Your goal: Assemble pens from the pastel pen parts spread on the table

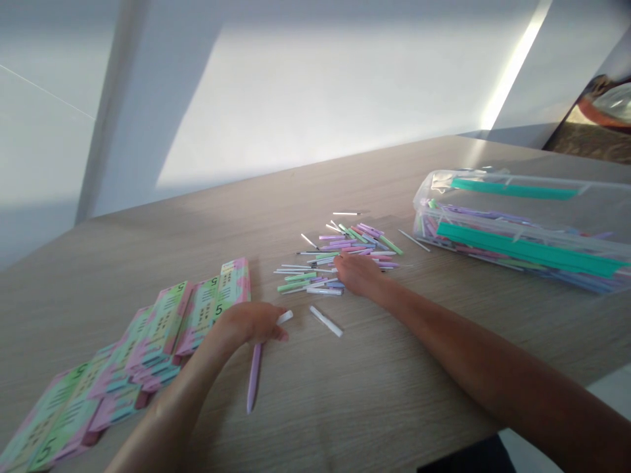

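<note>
Left hand (249, 323) curls shut over a lilac pen (253, 381) on the desk (123, 276); right hand (359, 274) rests on a loose pile of pens (355, 246), its grip unclear. Many pens remain scattered there, while others lie in a clear case (424, 217).

The head-worn view faces forward and down over the wooden tabletop (148, 276), seemingly from fairly close.

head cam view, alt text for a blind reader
Two hands at a wood-look table: right hand on a heap of pastel pens, left hand over a lilac pen. Printed cards lie left, a clear box of pens right.
</note>
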### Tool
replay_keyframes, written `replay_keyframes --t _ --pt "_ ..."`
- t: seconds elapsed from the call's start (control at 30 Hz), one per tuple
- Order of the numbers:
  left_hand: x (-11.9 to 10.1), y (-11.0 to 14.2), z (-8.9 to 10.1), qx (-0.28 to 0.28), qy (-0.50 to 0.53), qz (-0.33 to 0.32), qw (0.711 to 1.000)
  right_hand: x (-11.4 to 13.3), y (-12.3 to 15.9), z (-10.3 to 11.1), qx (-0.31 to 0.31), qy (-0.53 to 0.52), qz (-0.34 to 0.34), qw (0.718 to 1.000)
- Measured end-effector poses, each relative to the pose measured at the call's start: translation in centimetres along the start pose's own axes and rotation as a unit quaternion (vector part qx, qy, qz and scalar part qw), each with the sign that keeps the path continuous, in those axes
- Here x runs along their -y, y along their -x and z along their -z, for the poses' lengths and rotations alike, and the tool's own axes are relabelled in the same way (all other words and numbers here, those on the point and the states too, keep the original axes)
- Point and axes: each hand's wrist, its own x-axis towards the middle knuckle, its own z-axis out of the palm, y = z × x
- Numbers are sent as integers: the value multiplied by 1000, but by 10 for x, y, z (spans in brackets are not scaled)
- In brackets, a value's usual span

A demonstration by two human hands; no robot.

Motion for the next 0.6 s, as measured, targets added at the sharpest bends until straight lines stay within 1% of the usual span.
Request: replay_keyframes --t 0.13,0.33,0.47,0.6 --pt "-1 0 0 -8 -7 -1 1000 -3 0 1 3 -5 -6 1000" --pt "-2 0 0 -9 0 0 1000 -4 -2 2 21 -19 4 1000" --pt "-2 0 -1 -9 6 0 1000 -6 -4 3 34 -30 -7 999" --pt "-2 -1 -1 -16 17 8 1000 -10 -5 3 29 -38 -25 999"
